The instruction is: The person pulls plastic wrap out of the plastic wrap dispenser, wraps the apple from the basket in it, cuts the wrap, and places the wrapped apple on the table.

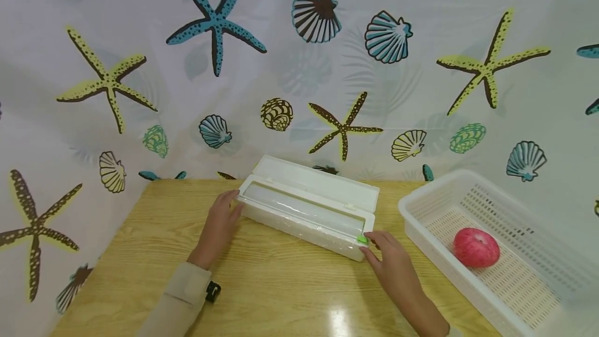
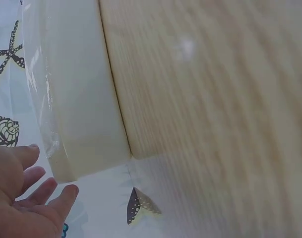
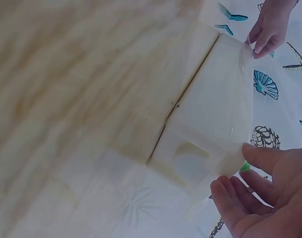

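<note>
A long white cling film dispenser [image 1: 301, 225] lies on the table, its hinged lid [image 1: 323, 183] raised at the back. Inside shows the roll of film [image 1: 304, 206], and clear wrinkled film covers the front wall. My left hand [image 1: 222, 228] holds the dispenser's left end, thumb at the front and fingers round the corner. At the other end, a green slide cutter [image 1: 362, 240] sits on the front rim. My right hand [image 1: 393, 264] pinches it between thumb and index finger, beside the corner. In the right wrist view, the cutter [image 3: 246, 166] shows partly between those fingers.
To the right stands a white plastic basket [image 1: 421, 225] with a red round fruit [image 1: 476, 247] in it. Behind the wooden table [image 1: 271, 285] hangs a curtain [image 1: 290, 77] printed with starfish and shells.
</note>
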The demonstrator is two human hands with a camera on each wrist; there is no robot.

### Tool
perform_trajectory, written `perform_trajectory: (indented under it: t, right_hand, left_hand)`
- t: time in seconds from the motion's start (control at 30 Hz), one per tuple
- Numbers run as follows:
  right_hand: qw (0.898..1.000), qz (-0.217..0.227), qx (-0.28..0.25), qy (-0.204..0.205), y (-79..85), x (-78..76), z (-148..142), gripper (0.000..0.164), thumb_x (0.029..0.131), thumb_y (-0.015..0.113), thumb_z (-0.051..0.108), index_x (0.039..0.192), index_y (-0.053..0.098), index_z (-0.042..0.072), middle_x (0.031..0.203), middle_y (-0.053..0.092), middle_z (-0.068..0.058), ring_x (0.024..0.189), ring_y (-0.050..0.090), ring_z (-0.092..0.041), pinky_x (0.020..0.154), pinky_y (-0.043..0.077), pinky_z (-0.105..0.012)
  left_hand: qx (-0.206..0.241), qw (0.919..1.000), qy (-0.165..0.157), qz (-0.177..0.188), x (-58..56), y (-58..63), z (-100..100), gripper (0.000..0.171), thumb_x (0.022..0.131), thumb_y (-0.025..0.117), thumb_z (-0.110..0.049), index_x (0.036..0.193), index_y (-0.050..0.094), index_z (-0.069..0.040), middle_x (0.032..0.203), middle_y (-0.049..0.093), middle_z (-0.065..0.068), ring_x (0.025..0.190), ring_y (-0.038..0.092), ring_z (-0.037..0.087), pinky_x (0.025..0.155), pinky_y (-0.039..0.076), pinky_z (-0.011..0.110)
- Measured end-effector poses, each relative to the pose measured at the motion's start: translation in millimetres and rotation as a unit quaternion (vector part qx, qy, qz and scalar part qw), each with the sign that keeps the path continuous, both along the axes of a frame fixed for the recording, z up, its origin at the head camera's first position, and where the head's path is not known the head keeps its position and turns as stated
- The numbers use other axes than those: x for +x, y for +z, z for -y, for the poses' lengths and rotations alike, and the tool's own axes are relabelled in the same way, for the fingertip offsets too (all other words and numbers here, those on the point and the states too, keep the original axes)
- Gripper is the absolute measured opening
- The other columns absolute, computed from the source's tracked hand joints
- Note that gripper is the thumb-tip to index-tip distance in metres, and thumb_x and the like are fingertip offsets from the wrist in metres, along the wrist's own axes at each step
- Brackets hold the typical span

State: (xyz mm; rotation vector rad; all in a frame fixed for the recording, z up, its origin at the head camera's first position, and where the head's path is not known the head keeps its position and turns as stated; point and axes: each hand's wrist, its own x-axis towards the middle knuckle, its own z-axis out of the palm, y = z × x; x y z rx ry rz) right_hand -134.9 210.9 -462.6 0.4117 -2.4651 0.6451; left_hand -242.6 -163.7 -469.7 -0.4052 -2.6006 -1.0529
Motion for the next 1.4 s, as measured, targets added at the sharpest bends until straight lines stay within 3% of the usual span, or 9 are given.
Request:
perform_trajectory:
  t: [0.1,0.33,0.67,1.0,1.4]
  right_hand:
    - [1.000,-0.004,0.001,0.000,-0.1,-0.2,1,0.031,0.073,0.079,0.011,0.101,0.066,0.003,0.094,0.065,-0.007,0.080,0.061,-0.019,0.062,0.057,-0.033]
    - [1.000,0.004,0.006,-0.001,-0.4,0.5,4,0.029,0.073,0.079,0.010,0.099,0.067,0.004,0.091,0.064,-0.006,0.079,0.060,-0.017,0.062,0.056,-0.030]
    - [1.000,0.021,0.006,0.006,-1.0,-2.1,7,0.029,0.075,0.078,0.011,0.101,0.067,0.004,0.089,0.062,-0.004,0.079,0.059,-0.016,0.062,0.057,-0.030]
    - [0.998,0.065,0.002,-0.005,3.8,-5.0,7,0.029,0.076,0.077,0.012,0.103,0.069,0.004,0.089,0.062,-0.006,0.079,0.060,-0.019,0.061,0.056,-0.031]
    - [1.000,0.024,0.006,0.002,4.6,-12.3,-1,0.027,0.077,0.074,0.003,0.103,0.067,-0.001,0.088,0.062,-0.009,0.075,0.058,-0.018,0.059,0.055,-0.032]
  left_hand:
    - [0.004,0.9999,0.000,0.014,-3.3,1.5,0,0.043,0.098,0.050,-0.020,0.133,0.046,0.003,0.134,0.046,0.024,0.119,0.047,0.037,0.094,0.046,0.056]
    - [0.020,0.9998,-0.007,-0.001,-11.2,-4.5,3,0.038,0.097,0.051,-0.018,0.126,0.053,0.007,0.134,0.048,0.026,0.120,0.046,0.040,0.096,0.045,0.055]
    - [0.036,0.9992,0.014,-0.002,-11.3,-6.5,7,0.034,0.097,0.052,-0.018,0.123,0.058,0.003,0.133,0.052,0.021,0.117,0.052,0.035,0.094,0.048,0.049]
    - [0.044,0.9986,0.028,-0.001,-13.0,-8.6,5,0.033,0.096,0.054,-0.017,0.120,0.060,0.004,0.131,0.054,0.021,0.115,0.053,0.033,0.091,0.050,0.046]
    - [0.071,0.9972,0.026,0.000,-10.1,-6.9,0,0.031,0.093,0.058,-0.017,0.116,0.063,0.003,0.129,0.056,0.020,0.114,0.055,0.032,0.090,0.051,0.045]
